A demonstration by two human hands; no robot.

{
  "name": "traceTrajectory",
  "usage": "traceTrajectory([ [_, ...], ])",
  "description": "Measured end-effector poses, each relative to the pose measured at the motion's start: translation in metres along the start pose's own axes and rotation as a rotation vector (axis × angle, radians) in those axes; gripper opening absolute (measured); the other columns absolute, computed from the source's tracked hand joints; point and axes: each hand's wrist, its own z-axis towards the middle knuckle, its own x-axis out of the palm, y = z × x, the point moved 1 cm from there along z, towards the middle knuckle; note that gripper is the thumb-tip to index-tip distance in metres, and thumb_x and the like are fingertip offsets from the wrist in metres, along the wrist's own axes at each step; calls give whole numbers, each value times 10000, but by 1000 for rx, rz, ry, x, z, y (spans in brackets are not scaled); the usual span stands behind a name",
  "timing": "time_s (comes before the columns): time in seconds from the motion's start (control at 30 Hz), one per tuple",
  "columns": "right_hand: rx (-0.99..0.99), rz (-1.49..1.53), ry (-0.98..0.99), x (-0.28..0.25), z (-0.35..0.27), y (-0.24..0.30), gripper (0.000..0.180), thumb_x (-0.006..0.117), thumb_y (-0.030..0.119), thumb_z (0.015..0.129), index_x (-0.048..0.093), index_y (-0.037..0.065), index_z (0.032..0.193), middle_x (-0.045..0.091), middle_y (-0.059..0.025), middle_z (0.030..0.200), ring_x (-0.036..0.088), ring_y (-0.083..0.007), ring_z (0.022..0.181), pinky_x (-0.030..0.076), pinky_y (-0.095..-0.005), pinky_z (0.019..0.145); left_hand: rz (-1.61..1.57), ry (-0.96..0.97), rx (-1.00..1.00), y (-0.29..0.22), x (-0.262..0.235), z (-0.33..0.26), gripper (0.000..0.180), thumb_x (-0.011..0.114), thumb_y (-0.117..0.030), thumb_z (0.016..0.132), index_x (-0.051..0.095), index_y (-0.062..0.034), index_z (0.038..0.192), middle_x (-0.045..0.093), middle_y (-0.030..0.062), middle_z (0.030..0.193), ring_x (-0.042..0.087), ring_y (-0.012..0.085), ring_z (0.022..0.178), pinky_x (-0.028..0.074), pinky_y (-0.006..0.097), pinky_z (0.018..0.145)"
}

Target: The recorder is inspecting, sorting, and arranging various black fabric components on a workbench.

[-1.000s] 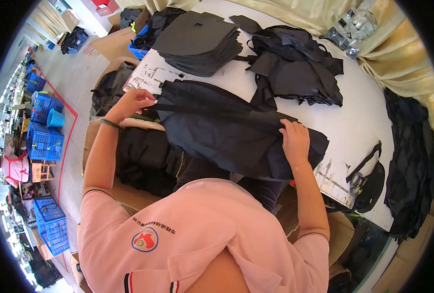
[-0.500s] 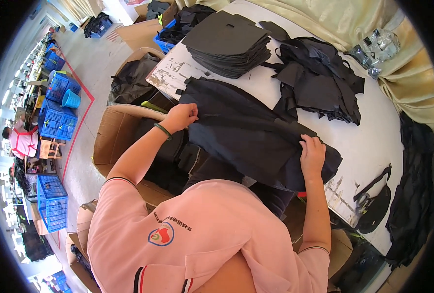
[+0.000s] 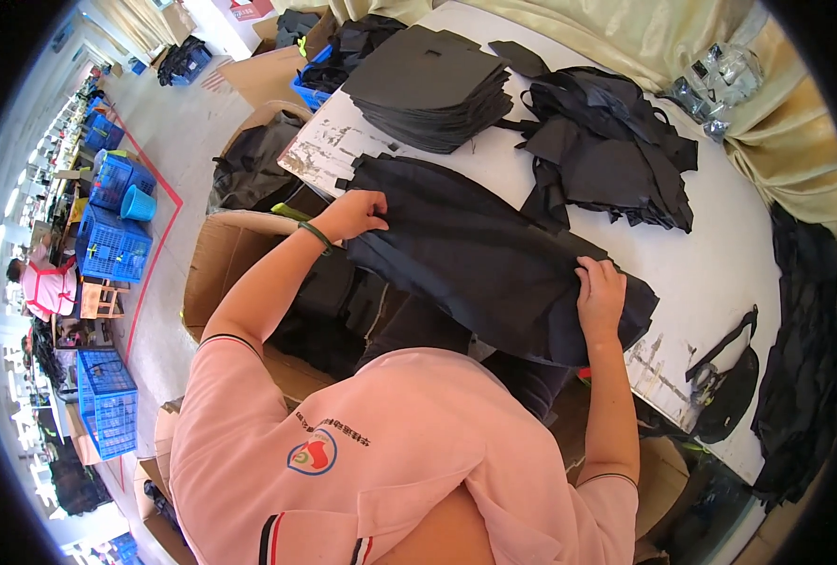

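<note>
A large piece of black fabric lies slantwise across the near edge of the white table, part of it hanging over toward my lap. My left hand, with a dark green bracelet on its wrist, pinches the fabric near its left end. At the other end my right hand is closed on the cloth, thumb and curled fingers at the far edge. Just beyond the fabric stands a stack of flat black panels. A loose heap of black sewn pieces with straps lies to the right of that stack.
The white table has worn, peeling edges. A small black pouch with a strap lies at its right. Open cardboard boxes with black pieces stand left of me. Blue crates and a seated person are far left.
The fabric's left part has come slightly toward me and looks smoother, with a crease near my left hand gone. My right hand has stayed almost in place.
</note>
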Motion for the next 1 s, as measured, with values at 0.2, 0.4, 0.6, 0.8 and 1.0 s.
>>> traceTrajectory([
  [0.2,-8,1,-21,-1,1,0,178,703,96,816,650,95,986,563,-57,817,577,-252,788,419,-371,719,45,-98,-19,1,-41,32,287,805,-173,733,659,-24,929,666,150,799,658,293,776,502,386,687],
  [0.4,-11,29,-18,-16,8,27,379,725,159,808,628,84,1166,608,-100,1114,564,-299,1082,430,-432,933,194,-158,46,-16,-67,62,271,799,-195,749,653,-66,937,638,121,772,620,278,745,476,376,675],
  [0.6,-205,47,519,-11,-12,46,787,685,476,819,380,170,1476,310,-119,1556,300,-326,1431,219,-515,1178,-41,-95,14,-28,-88,56,254,789,-217,784,661,-71,947,576,37,691,551,156,624,438,315,562],
  [0.8,-284,74,585,-21,1,37,779,692,472,816,393,175,1472,305,-119,1560,289,-322,1437,210,-511,1183,-488,-50,35,-70,-122,27,153,634,-141,941,612,-94,1085,465,-93,687,395,-12,550,307,160,468],
  [1.0,-158,330,319,-30,53,32,698,705,285,875,392,68,1461,365,-142,1529,313,-314,1434,214,-451,1179,-503,-86,208,-139,-124,21,192,646,-142,927,618,-77,1106,482,-87,670,401,-8,541,304,167,462],
])
